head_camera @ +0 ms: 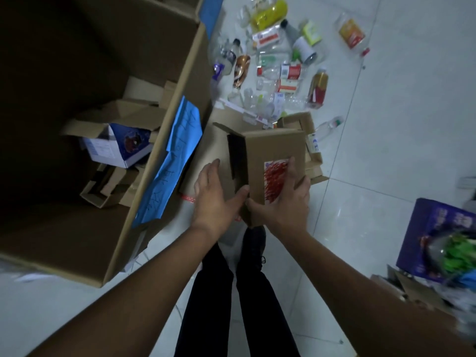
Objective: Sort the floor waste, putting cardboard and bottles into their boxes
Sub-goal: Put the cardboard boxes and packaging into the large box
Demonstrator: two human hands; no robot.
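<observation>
A small brown cardboard box (270,153) with a red-scribbled label hangs above the floor in front of me. My left hand (213,199) holds its left side, thumb against the lower edge. My right hand (283,204) grips its right side, fingers curled over the label face. To the left stands a large open cardboard box (144,176) with a blue paper label, holding several cardboard pieces and a blue-and-white carton. Several plastic bottles (273,63) lie scattered on the white tiled floor beyond.
Flat cardboard pieces (309,140) lie on the floor under and behind the held box. A purple carton (427,228) with green stuff on it stands at the right edge. My legs and shoe (255,243) are directly below my hands.
</observation>
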